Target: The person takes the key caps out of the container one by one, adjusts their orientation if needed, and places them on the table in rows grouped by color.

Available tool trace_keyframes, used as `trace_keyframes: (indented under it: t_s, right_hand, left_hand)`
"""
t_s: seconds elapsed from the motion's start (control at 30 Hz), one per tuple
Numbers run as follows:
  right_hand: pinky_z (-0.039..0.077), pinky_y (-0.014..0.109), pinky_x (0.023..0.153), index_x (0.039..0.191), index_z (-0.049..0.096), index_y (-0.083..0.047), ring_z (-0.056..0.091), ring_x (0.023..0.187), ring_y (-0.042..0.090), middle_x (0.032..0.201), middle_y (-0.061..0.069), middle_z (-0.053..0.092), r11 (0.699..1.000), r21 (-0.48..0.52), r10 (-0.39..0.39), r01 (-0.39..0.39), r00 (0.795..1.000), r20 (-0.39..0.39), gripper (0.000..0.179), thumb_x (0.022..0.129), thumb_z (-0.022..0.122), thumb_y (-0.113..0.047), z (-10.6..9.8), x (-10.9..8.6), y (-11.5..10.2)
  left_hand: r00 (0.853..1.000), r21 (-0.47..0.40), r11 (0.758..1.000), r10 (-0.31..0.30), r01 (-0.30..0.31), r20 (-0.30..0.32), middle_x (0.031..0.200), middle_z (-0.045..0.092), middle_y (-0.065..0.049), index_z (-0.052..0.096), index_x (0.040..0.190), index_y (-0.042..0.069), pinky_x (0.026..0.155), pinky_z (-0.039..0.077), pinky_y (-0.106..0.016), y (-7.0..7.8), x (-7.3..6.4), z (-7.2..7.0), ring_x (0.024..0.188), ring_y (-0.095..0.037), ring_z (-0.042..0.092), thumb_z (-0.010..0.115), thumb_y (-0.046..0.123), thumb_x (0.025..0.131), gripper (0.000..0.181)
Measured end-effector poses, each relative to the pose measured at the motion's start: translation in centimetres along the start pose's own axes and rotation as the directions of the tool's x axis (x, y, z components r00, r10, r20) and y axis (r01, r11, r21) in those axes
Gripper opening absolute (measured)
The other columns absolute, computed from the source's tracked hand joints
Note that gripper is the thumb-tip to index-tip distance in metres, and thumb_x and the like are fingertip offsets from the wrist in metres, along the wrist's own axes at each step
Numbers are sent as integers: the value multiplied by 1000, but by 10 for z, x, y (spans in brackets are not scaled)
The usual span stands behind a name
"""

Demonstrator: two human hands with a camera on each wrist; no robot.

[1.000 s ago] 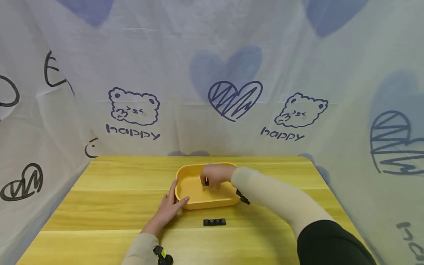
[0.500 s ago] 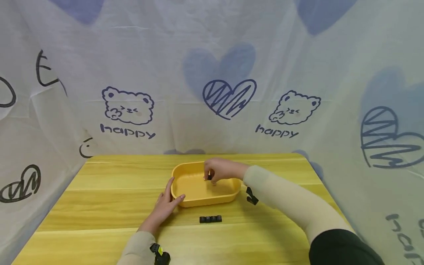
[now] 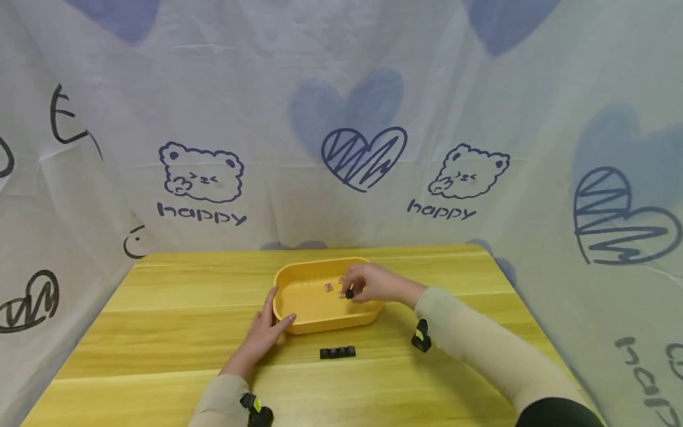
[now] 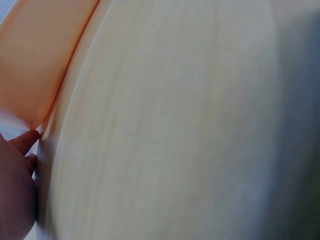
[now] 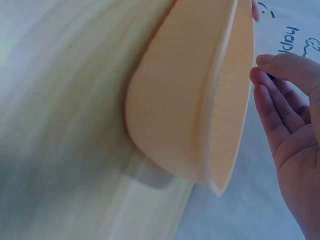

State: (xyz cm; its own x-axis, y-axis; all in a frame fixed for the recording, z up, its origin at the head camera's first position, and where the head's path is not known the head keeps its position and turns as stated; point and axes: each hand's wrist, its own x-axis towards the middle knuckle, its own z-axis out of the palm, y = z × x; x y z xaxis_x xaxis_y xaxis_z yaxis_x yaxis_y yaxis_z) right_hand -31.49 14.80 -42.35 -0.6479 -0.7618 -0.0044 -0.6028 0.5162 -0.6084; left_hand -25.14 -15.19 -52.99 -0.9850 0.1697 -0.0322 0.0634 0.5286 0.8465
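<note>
- Right hand (image 3: 372, 282), shifted rightward over the tray (image 3: 331, 326) since the earlier frame, pinches a black piece (image 3: 349, 294).
- Left hand (image 3: 263, 333), spread, touches tray's left end.
- Tray: toward worktop's (image 3: 160, 332) far edge.
- Black row (image 3: 337, 353): beside tray's near edge.

This is a small booth screened off with cloth; what sort of building surrounds it cannot be told. White fabric sheets (image 3: 274, 83) hang behind and on both sides of a wood-grain worktop (image 3: 187, 338), hiding whatever lies beyond. Their homely print shows line-drawn bears (image 3: 203, 173), scribbled hearts (image 3: 364, 158) and the lettering "happy" (image 3: 201, 213), more domestic than industrial.
</note>
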Motion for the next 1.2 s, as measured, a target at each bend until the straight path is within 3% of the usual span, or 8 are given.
trace_keyframes:
  t_s: [0.17, 0.37, 0.67, 0.87, 1.2]
  right_hand:
    - [53, 25, 74, 104, 76, -13, 60, 78, 8, 96, -5, 61, 999, 37, 12, -10, 999, -46, 24, 83, 75, 0, 6, -17, 2]
    - [55, 30, 77, 106, 75, -6, 61, 81, 8, 98, -4, 65, 994, 108, 8, 1, 997, -83, 23, 84, 75, 0, 14, -33, -2]
    - [54, 23, 76, 103, 76, -1, 62, 86, 9, 101, -2, 63, 990, 140, 14, 6, 990, -142, 20, 84, 74, 1, 30, -58, -1]
    - [54, 23, 77, 101, 77, 0, 61, 88, 9, 98, -4, 57, 986, 165, 25, 5, 983, -181, 19, 83, 75, 2, 43, -69, -2]
    - [54, 22, 74, 98, 77, -1, 62, 84, 8, 94, -3, 62, 981, 192, 54, -15, 979, -199, 19, 80, 76, 4, 68, -82, -3]
  left_hand:
    - [1000, -5, 1000, 2, -2, -8, 156, 19, -26, 4, 158, 22, 105, 6, -73, 3, -2, 0, 136, -62, 4, 58, 46, 96, 85]
    - [1000, -3, 1000, 8, -8, -3, 156, 19, -25, 3, 157, 20, 107, 3, -70, 3, -3, -1, 137, -60, 4, 56, 45, 97, 85]
    - [1000, 1, 1000, 12, -12, -4, 156, 18, -25, 4, 157, 19, 107, 3, -70, 2, -1, 0, 137, -60, 5, 57, 45, 96, 85]
    - [1000, -1, 1000, 3, -3, -2, 157, 18, -25, 4, 157, 20, 107, 5, -71, 2, -1, -2, 137, -61, 5, 58, 46, 96, 86]
    - [1000, -6, 1000, -8, 8, 9, 158, 14, -23, 3, 158, 20, 107, 4, -70, 2, -2, -1, 137, -61, 4, 57, 47, 96, 87]
